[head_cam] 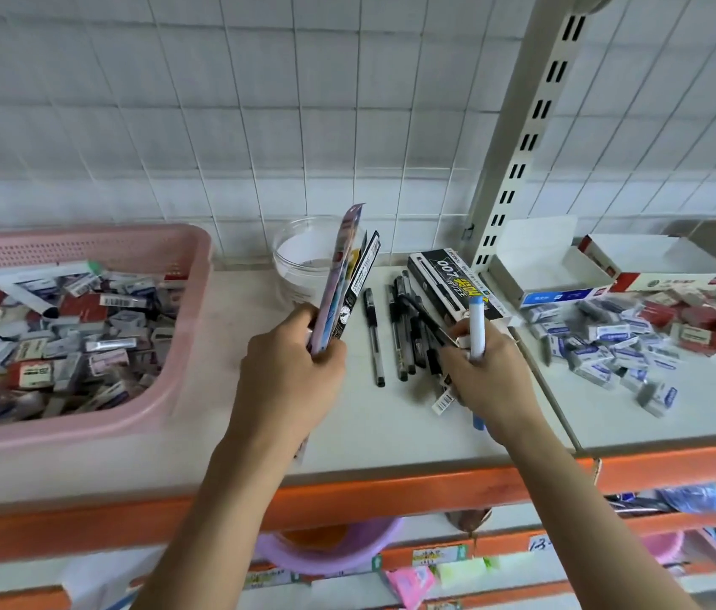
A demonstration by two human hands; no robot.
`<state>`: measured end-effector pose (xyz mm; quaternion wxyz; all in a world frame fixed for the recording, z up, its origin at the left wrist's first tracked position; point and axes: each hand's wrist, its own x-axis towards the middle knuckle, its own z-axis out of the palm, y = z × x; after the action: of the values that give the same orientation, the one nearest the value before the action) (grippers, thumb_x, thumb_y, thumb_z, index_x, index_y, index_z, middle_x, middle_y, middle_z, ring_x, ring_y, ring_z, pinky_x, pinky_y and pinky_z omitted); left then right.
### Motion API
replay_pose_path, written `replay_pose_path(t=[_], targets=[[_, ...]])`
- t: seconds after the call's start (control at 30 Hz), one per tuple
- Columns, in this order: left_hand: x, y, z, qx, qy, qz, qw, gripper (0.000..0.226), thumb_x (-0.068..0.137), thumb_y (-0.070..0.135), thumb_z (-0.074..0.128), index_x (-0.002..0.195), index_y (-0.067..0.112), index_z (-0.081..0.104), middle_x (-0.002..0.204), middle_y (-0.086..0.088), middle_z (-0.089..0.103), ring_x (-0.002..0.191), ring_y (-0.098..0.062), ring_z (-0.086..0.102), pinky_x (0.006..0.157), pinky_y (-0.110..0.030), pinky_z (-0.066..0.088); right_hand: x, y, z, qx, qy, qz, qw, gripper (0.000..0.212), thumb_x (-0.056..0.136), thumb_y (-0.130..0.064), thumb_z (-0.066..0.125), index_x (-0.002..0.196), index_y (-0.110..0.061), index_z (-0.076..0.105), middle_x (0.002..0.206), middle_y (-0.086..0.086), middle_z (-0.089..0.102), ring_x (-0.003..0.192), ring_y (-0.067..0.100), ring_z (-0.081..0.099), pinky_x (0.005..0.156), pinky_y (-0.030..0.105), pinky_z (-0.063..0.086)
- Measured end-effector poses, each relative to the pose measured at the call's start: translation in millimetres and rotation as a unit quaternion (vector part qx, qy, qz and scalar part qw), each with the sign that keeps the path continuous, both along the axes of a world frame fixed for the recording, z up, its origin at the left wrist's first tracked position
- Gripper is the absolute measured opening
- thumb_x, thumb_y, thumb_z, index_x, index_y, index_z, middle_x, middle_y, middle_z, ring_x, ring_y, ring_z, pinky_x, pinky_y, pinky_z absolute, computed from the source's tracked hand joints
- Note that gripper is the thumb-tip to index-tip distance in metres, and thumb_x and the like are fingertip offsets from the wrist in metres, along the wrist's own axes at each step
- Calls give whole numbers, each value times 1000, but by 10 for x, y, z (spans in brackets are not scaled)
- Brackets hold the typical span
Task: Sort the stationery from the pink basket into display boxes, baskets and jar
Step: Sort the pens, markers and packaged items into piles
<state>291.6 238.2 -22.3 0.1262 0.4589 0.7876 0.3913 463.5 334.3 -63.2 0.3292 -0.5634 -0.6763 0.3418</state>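
With the left hand gripping flat carded packs and the right hand clutching a blue-capped marker, lower the packs upright into the clear jar, avoiding its rim.

Pink basket at left, full of jumbled small stationery boxes.

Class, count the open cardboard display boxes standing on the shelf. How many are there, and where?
2. A blue-fronted box stands beside the slotted upright, and a red-fronted box stands just right of it. Both are behind the loose erasers. Others may be out of view.
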Motion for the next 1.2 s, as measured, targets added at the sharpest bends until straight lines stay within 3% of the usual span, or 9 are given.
replay_pose_path(t=[0.1,0.2,0.37,0.57,0.67,0.83,0.97,1.07,1.2], targets=[[-14,-31,-15,-1,-1,-9,1000,7,82,24,53,81,17,55,57,1,53,52,-16,50,47,-23,35,-50,-90,-5,32,-55,3,998,13,79,-7,55,91,-11,57,73,11,58,86,27,43,66,29,34],[-26,-55,-22,-1,-6,-18,1000,6,83,23,53,82,18,55,56,1,53,51,-16,49,46,-23,35,-87,-167,-12,93,-132,2,987,21,80,-5,56,100,-5,56,87,9,42,72,25,33,61,29,22],[-46,-68,-24,5,-5,-31,999,6,82,23,53,82,18,56,57,0,53,54,-17,51,47,-23,35,-70,-282,-12,105,-213,-10,971,34,84,-19,60,117,-17,56,99,6,47,81,36,53,64,32,34],[-74,-54,-29,2,-5,-50,999,6,82,23,52,80,18,54,56,1,51,52,-18,48,48,-24,36,28,-205,50,113,-135,-7,984,14,84,-19,62,82,-5,60,78,6,56,83,30,50,66,30,30],[-72,-55,-34,0,-8,-54,998,6,83,23,52,82,19,56,60,-1,55,54,-19,51,49,-25,39,92,-231,86,96,-107,10,990,18,89,-21,59,84,-4,64,77,0,58,87,26,52,75,32,38],[-72,-61,-49,6,-10,-64,998,6,83,22,53,79,18,55,59,-1,54,54,-18,50,49,-25,38,237,-308,67,108,-77,-24,991,20,85,-3,53,94,-13,68,99,7,56,85,2,48,71,8,32],[-69,-74,-53,4,-18,-70,997,6,83,22,53,79,19,55,58,0,53,52,-16,48,47,-24,37,290,-273,44,119,-175,-15,977,22,87,-13,60,108,-6,63,94,12,54,84,33,54,65,29,32],[-70,-87,-39,4,-18,-76,997,5,84,22,53,81,20,56,57,1,52,50,-16,48,47,-23,37,237,-234,33,93,-239,20,966,35,87,-28,64,118,-12,58,101,9,53,84,30,55,66,30,36],[-126,-129,-29,5,-13,-72,997,5,84,22,54,81,19,56,57,0,52,50,-17,47,45,-21,35,113,-161,111,158,-219,2,963,8,87,-19,60,87,-11,61,88,3,44,74,31,50,63,32,37]])
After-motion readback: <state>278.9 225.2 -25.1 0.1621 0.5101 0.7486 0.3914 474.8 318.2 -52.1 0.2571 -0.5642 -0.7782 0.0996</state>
